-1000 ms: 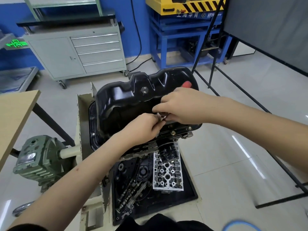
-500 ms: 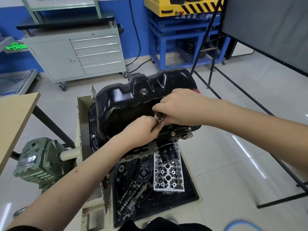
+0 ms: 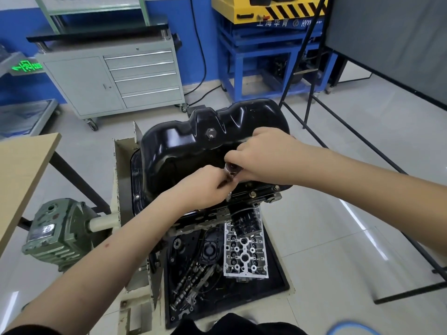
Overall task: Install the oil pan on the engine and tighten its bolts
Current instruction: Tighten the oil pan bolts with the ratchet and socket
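Observation:
A glossy black oil pan (image 3: 183, 151) sits upside-down on the engine (image 3: 217, 213) held in a stand. Gold bolts (image 3: 252, 194) line its near flange. My right hand (image 3: 261, 155) grips a ratchet tool; its silver head and socket (image 3: 231, 169) show at the fingertips, the handle hidden under the hand. My left hand (image 3: 203, 187) pinches the socket end just below the ratchet head, above the near flange.
A black floor tray (image 3: 278, 279) below the engine holds a cylinder head (image 3: 245, 252) and camshafts (image 3: 191, 284). A green gearbox (image 3: 55, 233) sits at left, a wooden table edge (image 3: 29, 170) beside it. Black stand legs (image 3: 362, 146) cross the floor at right. A grey cabinet (image 3: 116, 78) stands behind.
The camera has tilted slightly. Both hands stay together at the pan's near flange; the red handle tip seen behind my right hand a second ago is now hidden.

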A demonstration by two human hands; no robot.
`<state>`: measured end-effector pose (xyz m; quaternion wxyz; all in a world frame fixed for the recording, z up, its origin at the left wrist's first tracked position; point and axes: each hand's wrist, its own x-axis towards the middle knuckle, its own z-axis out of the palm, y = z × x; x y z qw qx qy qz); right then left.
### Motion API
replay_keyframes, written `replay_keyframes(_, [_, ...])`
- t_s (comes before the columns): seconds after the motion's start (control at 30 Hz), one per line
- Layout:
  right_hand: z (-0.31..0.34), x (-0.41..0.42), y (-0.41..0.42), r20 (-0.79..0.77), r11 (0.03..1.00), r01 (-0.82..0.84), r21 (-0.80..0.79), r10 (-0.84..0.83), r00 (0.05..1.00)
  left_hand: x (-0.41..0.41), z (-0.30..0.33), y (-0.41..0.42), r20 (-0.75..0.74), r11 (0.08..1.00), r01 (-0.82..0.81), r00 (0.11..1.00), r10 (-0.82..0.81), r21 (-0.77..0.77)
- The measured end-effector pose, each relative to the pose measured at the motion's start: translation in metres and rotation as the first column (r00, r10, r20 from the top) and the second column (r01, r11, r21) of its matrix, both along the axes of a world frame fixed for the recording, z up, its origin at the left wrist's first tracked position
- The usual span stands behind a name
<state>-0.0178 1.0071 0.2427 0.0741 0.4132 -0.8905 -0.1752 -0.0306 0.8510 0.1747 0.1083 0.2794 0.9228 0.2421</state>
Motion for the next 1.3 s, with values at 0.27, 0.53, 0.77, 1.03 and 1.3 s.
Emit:
replay_keyframes(0.27, [-0.007,-0.002,-0.002,0.012,0.996,0.073,-0.052,-0.073,0.997,-0.001,0.002,0.009,0.005,0.996,-0.088,0.996,0.088,0.022])
replay_keyframes(0.53, [-0.003,-0.002,0.003,-0.007,0.993,0.117,-0.027,-0.117,0.993,0.003,-0.002,0.008,-0.062,0.998,-0.064,0.996,0.064,0.003])
replay_keyframes(0.77, [-0.007,0.001,0.008,0.006,1.000,-0.014,-0.012,0.014,1.000,0.002,-0.004,0.009,-0.093,1.000,0.002,0.996,-0.002,0.003])
replay_keyframes(1.03, [-0.003,0.009,0.002,-0.036,0.991,0.135,-0.022,-0.136,0.990,0.007,-0.003,0.010,-0.094,0.998,-0.047,0.995,0.043,-0.036])
replay_keyframes(1.3, [-0.014,0.012,-0.007,0.172,0.911,0.330,-0.247,-0.295,0.940,0.007,-0.008,0.012,-0.086,0.995,-0.101,0.991,0.103,0.025])
